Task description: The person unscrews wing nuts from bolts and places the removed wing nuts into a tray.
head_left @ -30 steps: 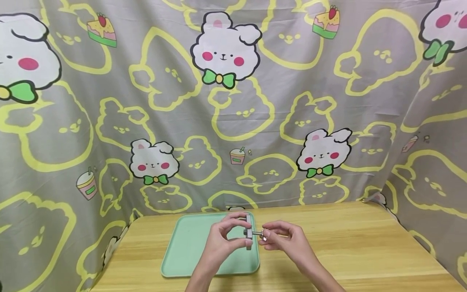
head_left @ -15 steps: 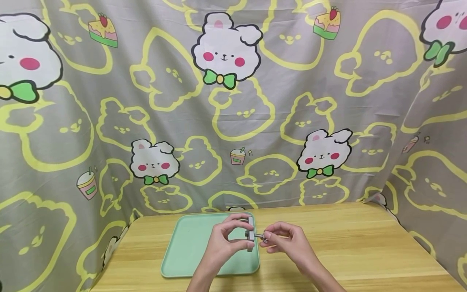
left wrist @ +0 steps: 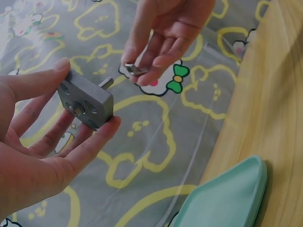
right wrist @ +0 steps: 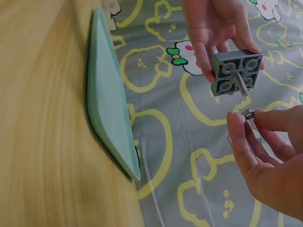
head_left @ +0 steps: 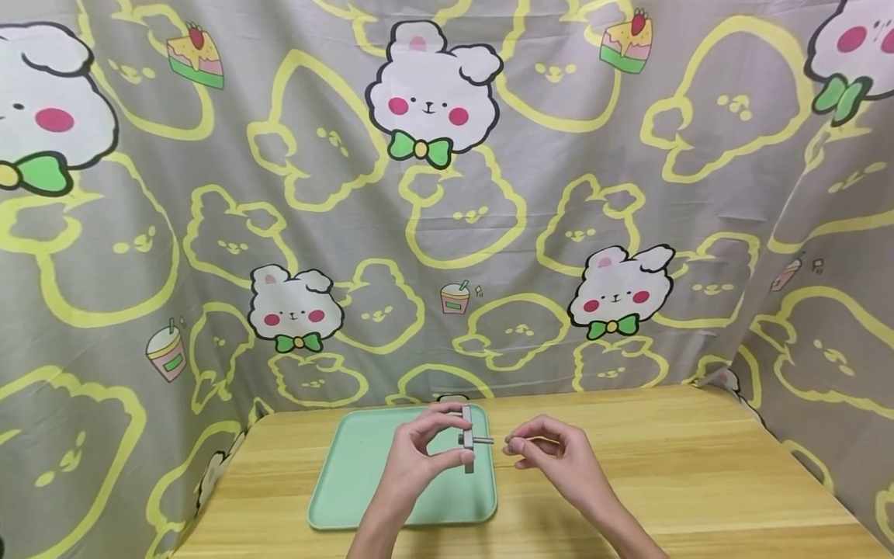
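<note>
My left hand [head_left: 417,458] holds a square grey block [left wrist: 92,97] by its edges, between thumb and fingers, above the tray. Round recesses mark the block's face, and a metal bolt [right wrist: 240,84] passes through its middle. The bolt's head shows on one side in the left wrist view, and its shank points toward my right hand [head_left: 562,458]. Pinched between that hand's thumb and fingers is a small shiny metal nut [right wrist: 248,113], partly covered by the fingertips. A short gap separates the nut from the bolt's free end.
A pale green tray [head_left: 335,481] lies on the wooden table [head_left: 684,466], below and to the left of my hands. Behind the table hangs a grey curtain [head_left: 433,225] with cartoon prints, which also closes off both sides.
The nut has come off the bolt's end with my right hand, which has drawn slightly right. My left hand has shifted a little left and up with the block and bolt.
</note>
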Tool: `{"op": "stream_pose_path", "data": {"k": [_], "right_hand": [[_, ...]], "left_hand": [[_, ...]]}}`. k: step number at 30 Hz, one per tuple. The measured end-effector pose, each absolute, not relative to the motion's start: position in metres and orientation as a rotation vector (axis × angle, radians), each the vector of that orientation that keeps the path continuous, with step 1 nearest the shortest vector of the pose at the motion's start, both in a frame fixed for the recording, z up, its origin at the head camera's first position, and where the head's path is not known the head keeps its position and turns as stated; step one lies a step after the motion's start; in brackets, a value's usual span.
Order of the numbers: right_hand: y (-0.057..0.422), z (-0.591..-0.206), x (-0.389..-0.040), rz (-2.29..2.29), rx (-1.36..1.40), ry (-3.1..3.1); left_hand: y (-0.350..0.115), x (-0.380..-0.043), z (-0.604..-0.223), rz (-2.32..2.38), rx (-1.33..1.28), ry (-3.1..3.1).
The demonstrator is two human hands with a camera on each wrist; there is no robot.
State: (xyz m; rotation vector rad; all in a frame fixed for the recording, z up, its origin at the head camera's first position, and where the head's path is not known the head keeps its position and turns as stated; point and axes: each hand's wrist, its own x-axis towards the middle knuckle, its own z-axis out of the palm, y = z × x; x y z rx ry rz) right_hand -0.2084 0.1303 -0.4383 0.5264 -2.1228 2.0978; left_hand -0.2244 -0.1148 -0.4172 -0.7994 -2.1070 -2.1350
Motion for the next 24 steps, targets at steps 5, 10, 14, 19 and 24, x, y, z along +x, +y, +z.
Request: {"op": "stream_pose_path", "data": {"k": [5,10,14,19,24], "right_hand": [[0.127,-0.450,-0.214,2.024,0.482,-2.158],[0.127,-0.464,-0.219,1.896,0.462,-2.284],[0.123,-0.475,-0.225,1.782,0.500,-2.369],[0.109,-0.484,-0.234,1.613,0.570,-2.400],[0.087,-0.488,-0.245,1.443,0.651,-2.430]], "left_hand": [[-0.123,-0.220,-0.420,-2.110,-0.741,-2.159],[-0.138,-0.212,-0.430,-2.078,-0.646,-2.246],[-0.150,-0.202,-0.439,-2.025,-0.581,-2.328],[-0.166,-0.187,-0.452,-1.898,-0.578,-2.405],[-0.179,-0.177,-0.462,-1.865,-0.594,-2.424]]}}
